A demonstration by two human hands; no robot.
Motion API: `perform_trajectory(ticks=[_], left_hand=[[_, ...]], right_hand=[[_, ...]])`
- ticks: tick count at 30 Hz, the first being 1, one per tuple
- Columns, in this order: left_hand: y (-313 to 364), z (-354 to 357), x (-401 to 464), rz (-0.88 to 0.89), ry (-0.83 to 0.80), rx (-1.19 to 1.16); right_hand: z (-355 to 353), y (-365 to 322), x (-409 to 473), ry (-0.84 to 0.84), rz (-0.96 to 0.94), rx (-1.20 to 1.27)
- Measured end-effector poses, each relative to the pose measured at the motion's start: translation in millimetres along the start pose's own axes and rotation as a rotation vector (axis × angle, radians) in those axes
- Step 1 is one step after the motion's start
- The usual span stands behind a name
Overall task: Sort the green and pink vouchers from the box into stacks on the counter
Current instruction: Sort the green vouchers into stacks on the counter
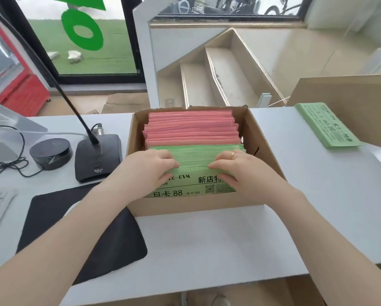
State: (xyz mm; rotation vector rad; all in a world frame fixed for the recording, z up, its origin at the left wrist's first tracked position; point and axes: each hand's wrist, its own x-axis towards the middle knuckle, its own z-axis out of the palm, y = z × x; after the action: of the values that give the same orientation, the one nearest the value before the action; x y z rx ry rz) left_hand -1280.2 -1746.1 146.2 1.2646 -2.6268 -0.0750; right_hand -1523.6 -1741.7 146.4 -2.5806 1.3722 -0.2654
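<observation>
box (264, 151) holds pink vouchers (191, 127) behind green vouchers (196, 160); both hands (149, 167) (236, 171) grip the green.

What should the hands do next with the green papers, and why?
Probably lift a bunch of green vouchers out of the box. Both the left hand and right hand already pinch them, and a green stack waits on the counter.

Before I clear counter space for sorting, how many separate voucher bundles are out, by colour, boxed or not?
Green bundles: 2, the green vouchers in the box, gripped by the left hand and right hand, and the green stack on the counter.
Pink bundles: 1, the pink vouchers in the box.
Total: 3
</observation>
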Motion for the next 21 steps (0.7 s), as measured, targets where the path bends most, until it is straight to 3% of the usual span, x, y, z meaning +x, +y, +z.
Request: perform_trajectory(ticks=[12,16,21], left_hand=[[-6.4,9.2,-9.0,0.120,0.046,-0.107],[-2.5,6.3,-11.8,0.076,0.025,-0.128],[3.7,4.3,-9.0,-0.097,-0.108,-0.178]], right_hand=[[1.9,-15.3,-0.9,-0.049,0.162,-0.008],[1.9,-17.6,-0.9,0.011,0.122,-0.058],[0.6,-23.6,0.4,-0.040,0.165,-0.006]])
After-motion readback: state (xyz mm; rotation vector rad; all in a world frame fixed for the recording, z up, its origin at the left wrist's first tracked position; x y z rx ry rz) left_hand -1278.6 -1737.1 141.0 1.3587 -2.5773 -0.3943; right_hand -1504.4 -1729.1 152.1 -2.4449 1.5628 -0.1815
